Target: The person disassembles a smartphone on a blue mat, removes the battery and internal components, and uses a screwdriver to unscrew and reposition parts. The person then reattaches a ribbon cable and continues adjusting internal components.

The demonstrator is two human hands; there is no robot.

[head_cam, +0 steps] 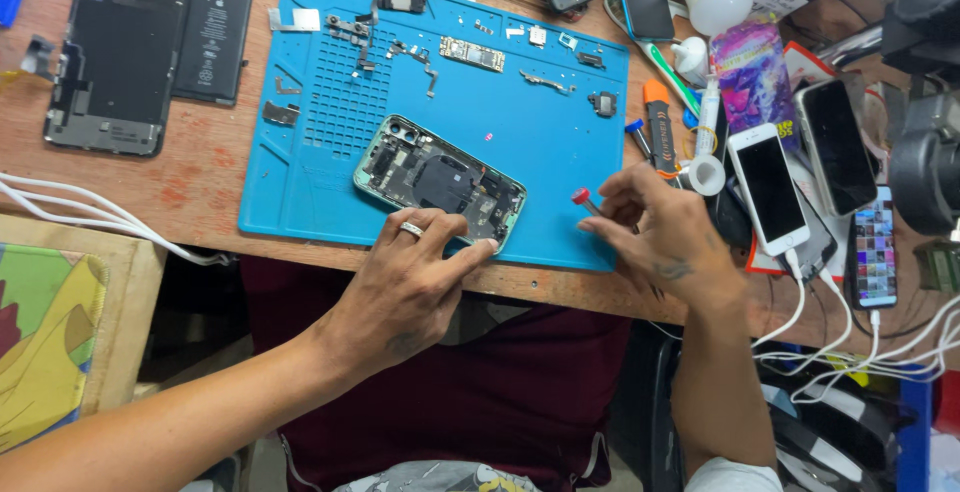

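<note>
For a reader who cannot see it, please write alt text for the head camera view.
A person's left hand steadies an opened phone on a blue work mat, while the right hand holds a red-capped screwdriver beside it. Small removed parts lie on the mat; a detached screen and other phones sit on the wooden desk.

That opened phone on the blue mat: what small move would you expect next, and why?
Probably bringing the red-capped tool over to the opened phone. The left hand steadies the phone's near edge on the blue mat, while the right hand holds the tool just beside it, off the phone.
</note>
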